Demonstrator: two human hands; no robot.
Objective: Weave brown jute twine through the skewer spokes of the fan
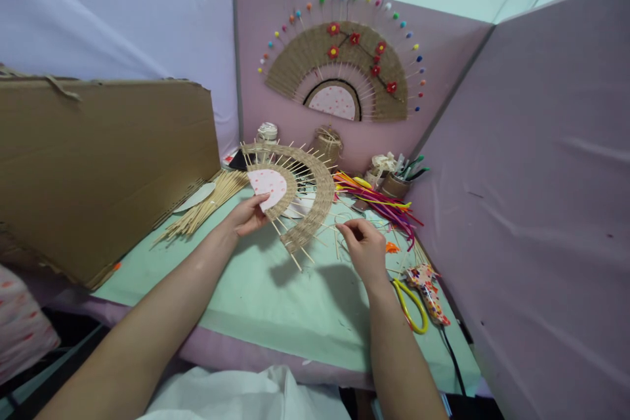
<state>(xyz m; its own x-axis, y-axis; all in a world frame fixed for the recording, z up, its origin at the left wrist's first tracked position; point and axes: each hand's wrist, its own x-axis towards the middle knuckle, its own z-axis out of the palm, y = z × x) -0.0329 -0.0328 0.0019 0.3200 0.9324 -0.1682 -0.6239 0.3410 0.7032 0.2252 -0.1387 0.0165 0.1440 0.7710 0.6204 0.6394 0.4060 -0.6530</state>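
Observation:
My left hand point(249, 215) grips the pink dotted centre of a half-woven fan point(315, 200) made of wooden skewers and jute twine, holding it tilted above the green mat point(256, 289). My right hand point(363, 246) hovers just right of the fan's lower edge, fingers pinched on a thin strand of twine that is hard to make out. A finished fan point(339, 69) with red flowers and coloured bead tips hangs on the pink back wall.
A bundle of skewers point(207, 207) lies left of the fan beside a big cardboard sheet point(98, 164). Coloured strips point(381, 200), cups of tools point(394, 180), twine spools point(327, 141), yellow-handled scissors point(411, 305) and a glue gun point(430, 285) crowd the right side.

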